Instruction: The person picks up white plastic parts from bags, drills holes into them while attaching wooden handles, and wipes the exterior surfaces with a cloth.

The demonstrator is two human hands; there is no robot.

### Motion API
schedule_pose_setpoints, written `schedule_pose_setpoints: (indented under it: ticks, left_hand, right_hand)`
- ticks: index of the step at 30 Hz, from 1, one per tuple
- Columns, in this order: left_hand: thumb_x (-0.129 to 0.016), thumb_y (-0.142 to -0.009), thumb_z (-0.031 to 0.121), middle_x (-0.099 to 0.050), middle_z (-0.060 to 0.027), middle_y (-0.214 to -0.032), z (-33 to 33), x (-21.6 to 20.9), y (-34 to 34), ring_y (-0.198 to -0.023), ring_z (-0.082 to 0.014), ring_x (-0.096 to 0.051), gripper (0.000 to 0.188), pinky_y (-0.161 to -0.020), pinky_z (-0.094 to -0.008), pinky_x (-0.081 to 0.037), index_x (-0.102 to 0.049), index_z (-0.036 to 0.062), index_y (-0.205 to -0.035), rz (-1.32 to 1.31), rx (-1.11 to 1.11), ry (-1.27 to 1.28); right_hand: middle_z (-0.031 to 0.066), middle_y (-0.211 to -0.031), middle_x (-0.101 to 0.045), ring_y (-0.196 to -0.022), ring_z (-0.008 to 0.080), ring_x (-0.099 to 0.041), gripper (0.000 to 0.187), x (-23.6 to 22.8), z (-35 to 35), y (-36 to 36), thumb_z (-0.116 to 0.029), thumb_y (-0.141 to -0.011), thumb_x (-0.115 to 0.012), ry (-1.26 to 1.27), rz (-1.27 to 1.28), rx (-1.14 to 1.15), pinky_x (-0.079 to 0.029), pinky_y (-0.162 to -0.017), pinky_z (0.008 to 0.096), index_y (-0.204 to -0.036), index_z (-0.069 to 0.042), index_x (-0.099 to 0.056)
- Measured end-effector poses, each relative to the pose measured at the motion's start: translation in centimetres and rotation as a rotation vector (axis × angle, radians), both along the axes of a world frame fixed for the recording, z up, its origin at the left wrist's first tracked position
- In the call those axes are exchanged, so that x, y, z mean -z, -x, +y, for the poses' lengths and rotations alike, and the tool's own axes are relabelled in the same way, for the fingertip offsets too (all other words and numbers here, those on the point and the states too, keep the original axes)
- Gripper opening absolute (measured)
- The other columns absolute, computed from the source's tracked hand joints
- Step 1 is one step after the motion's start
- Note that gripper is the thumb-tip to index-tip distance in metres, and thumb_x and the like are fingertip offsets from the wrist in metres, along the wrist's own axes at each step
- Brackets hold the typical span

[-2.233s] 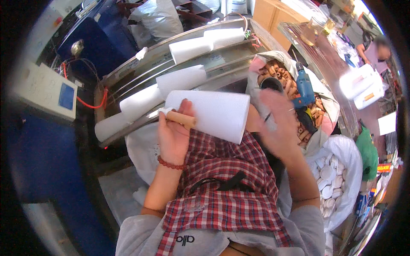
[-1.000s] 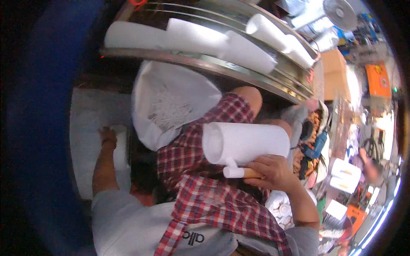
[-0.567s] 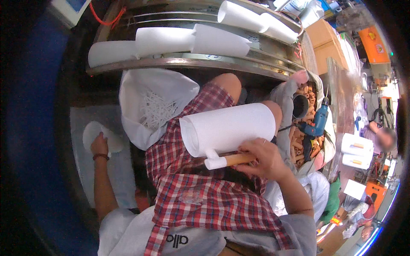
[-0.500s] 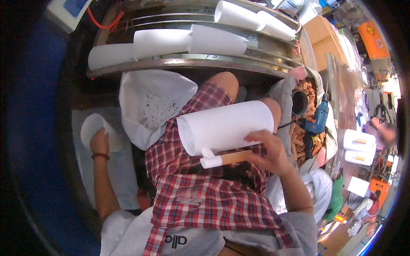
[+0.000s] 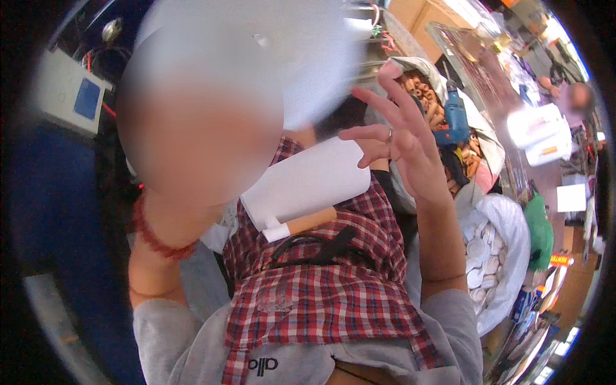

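Observation:
Close to the camera, my left hand (image 5: 199,128) is raised and smeared by blur, a red beaded bracelet at its wrist. It holds a large white tube (image 5: 308,64), also blurred, whose outline runs out past the top; how the fingers grip it is hidden. Across my lap, on a red checked apron (image 5: 321,301), lies a white rolled sheet (image 5: 308,179). Against its near side rests a tan stick with a white tip (image 5: 308,222). My right hand (image 5: 407,151), wearing a ring, is lifted above the roll's right end with its fingers spread, holding nothing.
On the right, a blue power drill (image 5: 454,119) lies over a sack of short brown tubes (image 5: 471,157). Nearer stands a white bag (image 5: 513,237) of pale round pieces. A grey-white box (image 5: 70,90) is at the left. Another person (image 5: 571,99) sits far right.
My left hand has come up from the lower left toward the camera with the white tube. My right hand has let go of the tan stick and risen, its fingers opening.

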State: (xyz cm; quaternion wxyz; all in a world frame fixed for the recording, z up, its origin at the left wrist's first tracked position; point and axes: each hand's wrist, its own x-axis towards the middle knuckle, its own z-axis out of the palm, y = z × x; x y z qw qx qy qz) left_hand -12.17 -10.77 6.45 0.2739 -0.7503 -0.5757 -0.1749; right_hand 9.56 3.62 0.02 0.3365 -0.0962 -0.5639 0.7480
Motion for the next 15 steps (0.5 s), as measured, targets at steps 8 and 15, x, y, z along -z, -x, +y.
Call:
schedule_pose_setpoints:
  ticks: [8,15]
  left_hand:
    - [-0.054,-0.074,0.017,-0.052,-0.0024,-0.085,7.7,3.3,-10.7,-0.085,-0.0167,-0.053,0.016,-0.099,-0.0481,-0.033,-0.063,0.0076,-0.083,0.247,0.694,0.221]
    - [-0.065,-0.075,0.017,-0.055,-0.0077,-0.115,5.1,0.7,-16.5,-0.112,-0.0252,-0.05,0.027,-0.092,-0.0565,-0.036,-0.061,0.0109,-0.101,0.197,1.079,0.177]
  right_hand:
    - [0.0109,-0.094,-0.06,-0.081,0.0211,-0.059,0.043,1.4,-3.9,-7.2,-0.011,-0.075,-0.058,0.196,-0.264,0.51,-0.052,-0.067,0.0335,-0.116,0.0,-0.049]
    - [0.0106,-0.102,-0.06,-0.095,0.0231,-0.058,0.041,4.0,-7.6,-15.2,-0.002,-0.071,-0.059,0.624,0.172,0.902,-0.049,-0.079,0.0356,-0.112,-0.003,-0.054]
